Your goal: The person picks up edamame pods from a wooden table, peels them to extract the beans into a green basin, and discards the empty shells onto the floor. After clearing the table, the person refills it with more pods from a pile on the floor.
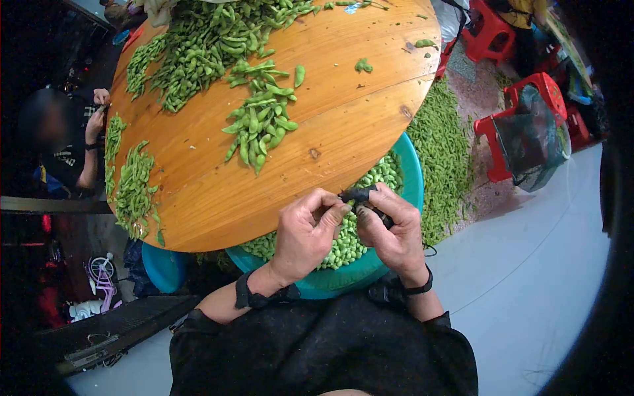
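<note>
My left hand (307, 231) and my right hand (394, 231) meet over a teal basin (416, 175) of shelled green beans (343, 249). Between their fingertips is a small green pod (351, 204), mostly hidden, pinched from both sides. Black coverings wrap some fingers of my right hand, and both wrists wear black bands. Beyond my hands, a small heap of green pods (257, 125) lies on the round wooden table (317, 105).
A large pod pile (205, 49) covers the table's far side, with smaller piles at its left edge. At left sits another person (66, 138). Empty pods (439, 152) cover the floor right of the table, near red stools (489, 33). A blue basin (163, 267) stands lower left.
</note>
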